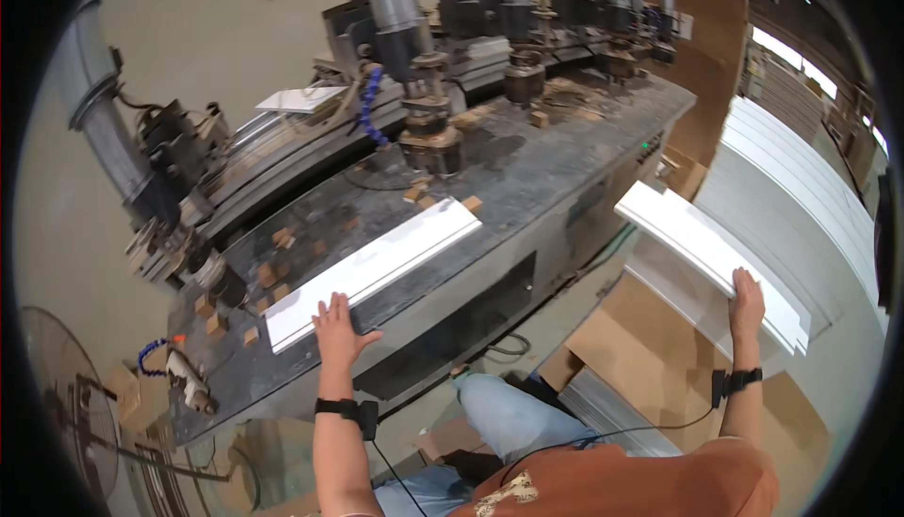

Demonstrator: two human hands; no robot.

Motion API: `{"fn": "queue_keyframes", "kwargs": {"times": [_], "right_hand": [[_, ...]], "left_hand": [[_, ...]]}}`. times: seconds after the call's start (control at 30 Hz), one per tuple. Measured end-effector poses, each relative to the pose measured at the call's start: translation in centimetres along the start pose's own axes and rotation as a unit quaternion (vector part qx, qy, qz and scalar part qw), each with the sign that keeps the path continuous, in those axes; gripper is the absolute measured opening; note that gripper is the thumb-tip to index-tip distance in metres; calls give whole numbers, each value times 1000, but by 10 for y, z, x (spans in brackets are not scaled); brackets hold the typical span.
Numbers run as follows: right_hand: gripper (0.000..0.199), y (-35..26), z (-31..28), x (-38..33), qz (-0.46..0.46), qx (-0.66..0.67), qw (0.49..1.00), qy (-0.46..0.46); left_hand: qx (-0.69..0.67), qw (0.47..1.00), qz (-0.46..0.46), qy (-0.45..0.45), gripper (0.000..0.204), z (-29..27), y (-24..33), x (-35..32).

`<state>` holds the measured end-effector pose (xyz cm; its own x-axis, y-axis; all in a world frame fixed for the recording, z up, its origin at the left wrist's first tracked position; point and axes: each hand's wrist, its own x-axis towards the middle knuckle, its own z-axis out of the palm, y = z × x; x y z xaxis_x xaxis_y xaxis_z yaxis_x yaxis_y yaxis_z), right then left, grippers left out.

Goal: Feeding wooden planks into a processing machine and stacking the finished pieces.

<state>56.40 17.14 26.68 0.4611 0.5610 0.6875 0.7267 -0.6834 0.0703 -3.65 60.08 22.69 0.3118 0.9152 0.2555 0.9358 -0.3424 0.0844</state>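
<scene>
A long white board [395,258] with a grooved edge lies flat on the dark machine table [527,206]. My left hand [341,329] rests on its near left end, fingers stretched out and thumb apart, so that hand is open. To the right, my right hand [747,302] is closed on the near edge of a second white board [702,244], with a stepped end. That board is above a stack of white panels and cardboard; whether it touches them I cannot tell. The fingertips on its underside are hidden.
Small wooden blocks [267,275] and sawdust are scattered over the table. Drilling heads [431,131] stand along its back, with a blue coiled hose [372,107]. An air gun [191,383] lies at the near left corner. A cardboard box [631,329] is at my right; a fan [61,376] stands far left.
</scene>
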Motion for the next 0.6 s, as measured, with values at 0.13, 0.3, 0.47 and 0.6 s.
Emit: {"fn": "queue_keyframes", "kwargs": {"times": [0.13, 0.3, 0.47, 0.6], "right_hand": [[31, -93, -21, 34, -124, 138, 981, 66], [31, -244, -37, 99, -294, 300, 905, 63], [30, -388, -35, 130, -427, 443, 788, 10], [30, -481, -30, 124, -504, 432, 747, -32]], "left_hand": [[-5, 1000, 4, -20, 113, -4, 9, 1], [22, 999, -23, 5, 115, -2, 3, -8], [137, 984, 35, 110, 57, 1, 14, -47], [86, 971, 73, 212, 14, -13, -14, -119]]}}
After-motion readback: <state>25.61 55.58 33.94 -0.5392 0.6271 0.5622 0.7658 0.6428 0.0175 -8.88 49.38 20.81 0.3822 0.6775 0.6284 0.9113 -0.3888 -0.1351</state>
